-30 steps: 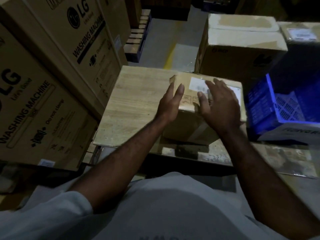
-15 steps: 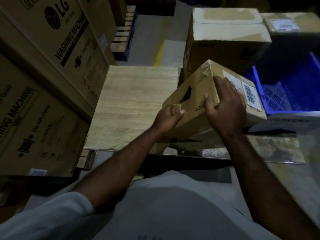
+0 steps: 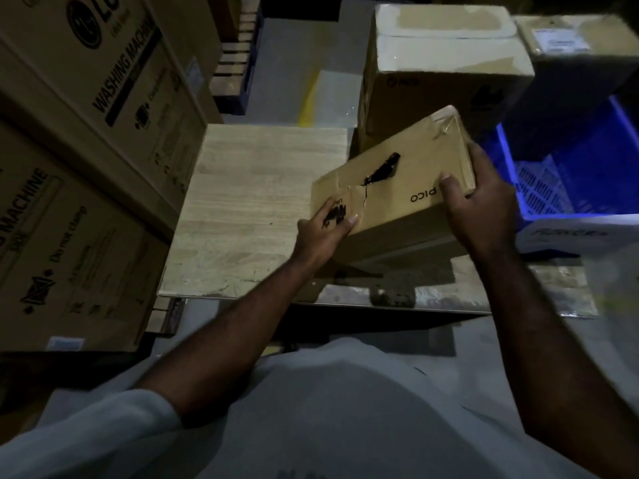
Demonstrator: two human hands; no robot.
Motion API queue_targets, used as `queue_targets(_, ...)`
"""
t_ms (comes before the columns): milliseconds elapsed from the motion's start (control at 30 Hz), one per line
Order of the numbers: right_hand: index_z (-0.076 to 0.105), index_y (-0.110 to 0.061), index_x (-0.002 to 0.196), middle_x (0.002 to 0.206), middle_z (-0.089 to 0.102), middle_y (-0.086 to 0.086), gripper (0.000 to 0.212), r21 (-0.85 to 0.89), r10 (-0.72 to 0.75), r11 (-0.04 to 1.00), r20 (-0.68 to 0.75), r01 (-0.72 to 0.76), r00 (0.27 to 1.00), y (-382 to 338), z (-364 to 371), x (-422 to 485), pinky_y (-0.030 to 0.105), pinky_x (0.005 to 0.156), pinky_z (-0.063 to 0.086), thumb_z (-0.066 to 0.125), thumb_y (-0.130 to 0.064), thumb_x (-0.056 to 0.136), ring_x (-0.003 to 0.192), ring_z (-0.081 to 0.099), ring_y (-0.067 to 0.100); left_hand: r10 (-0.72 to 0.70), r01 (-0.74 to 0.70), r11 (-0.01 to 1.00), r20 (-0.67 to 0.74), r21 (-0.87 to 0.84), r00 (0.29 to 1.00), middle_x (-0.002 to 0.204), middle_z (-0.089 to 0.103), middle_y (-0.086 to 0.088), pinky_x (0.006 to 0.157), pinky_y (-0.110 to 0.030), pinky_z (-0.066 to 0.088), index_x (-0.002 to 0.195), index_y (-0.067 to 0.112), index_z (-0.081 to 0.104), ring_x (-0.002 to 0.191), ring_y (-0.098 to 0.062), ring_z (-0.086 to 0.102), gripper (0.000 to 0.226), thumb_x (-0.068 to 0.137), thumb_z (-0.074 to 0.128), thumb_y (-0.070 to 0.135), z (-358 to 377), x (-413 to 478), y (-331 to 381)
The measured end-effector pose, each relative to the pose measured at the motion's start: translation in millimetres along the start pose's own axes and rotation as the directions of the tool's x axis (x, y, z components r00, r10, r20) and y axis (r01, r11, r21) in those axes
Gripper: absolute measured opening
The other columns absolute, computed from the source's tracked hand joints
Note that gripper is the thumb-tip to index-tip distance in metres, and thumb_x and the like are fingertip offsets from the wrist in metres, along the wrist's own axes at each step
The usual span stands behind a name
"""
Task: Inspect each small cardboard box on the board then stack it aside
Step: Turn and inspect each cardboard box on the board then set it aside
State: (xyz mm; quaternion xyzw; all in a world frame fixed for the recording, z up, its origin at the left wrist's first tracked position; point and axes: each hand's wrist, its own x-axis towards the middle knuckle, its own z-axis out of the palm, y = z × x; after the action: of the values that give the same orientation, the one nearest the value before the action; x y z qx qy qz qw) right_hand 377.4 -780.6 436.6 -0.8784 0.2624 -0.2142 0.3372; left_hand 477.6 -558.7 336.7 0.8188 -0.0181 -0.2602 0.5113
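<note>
A small brown cardboard box (image 3: 397, 188) marked "PICO" is held tilted above the right part of the light wooden board (image 3: 249, 216). Its facing side has a dark tear near the middle. My left hand (image 3: 325, 229) grips the box's lower left corner, thumb over the printed face. My right hand (image 3: 480, 209) grips the right end, thumb on the face and fingers wrapped behind. The box's labelled side is turned away from view.
Large washing-machine cartons (image 3: 90, 140) wall in the left side. A taped carton (image 3: 446, 67) stands behind the board, with a blue plastic crate (image 3: 567, 167) to the right. A shiny sheet (image 3: 518, 292) lies at the board's near right edge. Grey floor shows beyond.
The box was lying on the board under my hands. Both hands took hold, lifted it and turned it, so the torn side now faces me and the label has rotated out of sight.
</note>
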Motion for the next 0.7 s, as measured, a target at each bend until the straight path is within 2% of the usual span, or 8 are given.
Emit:
queue_targets(100,0.043,-0.027,0.154,0.134,0.061,-0.005,0.056,0.106,0.061,0.992,0.062,-0.068,0.996,1.5,7.2,-3.1,0.018,0.083,0.05,0.062,-0.035,0.102,0.113,0.059,0.007,0.061,-0.042,0.98,-0.094,0.197,0.994,0.142,0.035,-0.013,0.106,-0.049,0.051,0.151,0.053,0.039,0.13,-0.035,0.046,0.076,0.083,0.063,0.077,-21.9,-5.9,8.7)
queue_targets(133,0.045,-0.024,0.154,0.135,0.06,-0.007,0.055,0.166,0.109,0.979,0.084,-0.121,0.991,2.3,13.3,-6.5,0.015,0.081,0.047,0.064,-0.029,0.102,0.113,0.058,0.006,0.095,-0.055,0.962,-0.138,0.268,0.986,0.143,0.032,-0.012,0.105,-0.05,0.051,0.152,0.052,0.038,0.13,-0.035,0.042,0.072,0.087,0.063,0.073,-30.6,-7.6,8.5)
queue_targets(233,0.049,-0.018,0.151,0.134,0.061,-0.005,0.056,0.321,0.204,0.914,0.159,-0.246,0.966,9.7,40.6,-22.3,0.027,0.092,0.053,0.068,-0.019,0.098,0.119,0.059,0.012,0.163,-0.049,0.889,-0.215,0.455,0.963,0.14,0.029,-0.009,0.105,-0.05,0.048,0.153,0.049,0.036,0.13,-0.032,0.036,0.074,0.088,0.062,0.072,-52.7,-14.2,3.0)
queue_targets(433,0.049,-0.017,0.15,0.131,0.062,-0.005,0.056,0.324,0.223,0.898,0.247,-0.297,0.943,29.3,81.1,-44.5,0.034,0.099,0.053,0.07,-0.016,0.098,0.118,0.059,0.014,0.192,-0.001,0.758,-0.222,0.652,0.956,0.145,0.029,-0.016,0.107,-0.049,0.04,0.155,0.046,0.031,0.13,-0.036,0.035,0.076,0.089,0.056,0.074,-66.8,-18.8,-6.6)
queue_targets(500,0.046,-0.016,0.152,0.136,0.062,0.001,0.056,0.267,0.201,0.927,0.245,-0.265,0.949,32.4,85.2,-40.6,0.034,0.097,0.052,0.067,-0.02,0.1,0.12,0.059,0.017,0.179,0.013,0.721,-0.204,0.692,0.962,0.149,0.026,-0.019,0.108,-0.051,0.038,0.158,0.046,0.027,0.132,-0.039,0.034,0.075,0.092,0.05,0.075,-65.6,-18.0,-4.9)
queue_targets(567,0.036,-0.015,0.157,0.149,0.054,0.009,0.061,0.136,0.134,0.976,0.242,-0.17,0.961,34.1,87.9,-36.9,0.035,0.102,0.048,0.06,-0.029,0.103,0.13,0.054,0.023,0.182,0.019,0.669,-0.189,0.743,0.965,0.16,0.016,-0.025,0.115,-0.054,0.029,0.161,0.043,0.021,0.142,-0.045,0.026,0.075,0.096,0.043,0.074,-64.1,-16.5,-2.2)
queue_targets(633,0.023,-0.012,0.162,0.166,0.032,0.015,0.069,-0.092,0.02,0.996,0.237,0.002,0.971,33.2,91.1,-37.6,0.047,0.119,0.038,0.052,-0.035,0.104,0.151,0.034,0.033,0.244,-0.017,0.576,-0.152,0.818,0.958,0.169,-0.004,-0.024,0.122,-0.057,0.012,0.164,0.035,0.015,0.155,-0.044,0.004,0.075,0.1,0.035,0.069,-62.4,-13.9,-1.7)
queue_targets(700,0.022,-0.009,0.163,0.171,0.019,0.019,0.07,-0.285,-0.097,0.943,0.262,0.173,0.96,24.8,92.4,-38.4,0.053,0.128,0.019,0.05,-0.036,0.105,0.159,0.014,0.037,0.332,-0.111,0.466,-0.057,0.878,0.942,0.171,-0.009,-0.017,0.126,-0.053,0.002,0.165,0.024,0.012,0.158,-0.036,-0.007,0.072,0.105,0.031,0.059,-59.4,-10.2,-2.3)
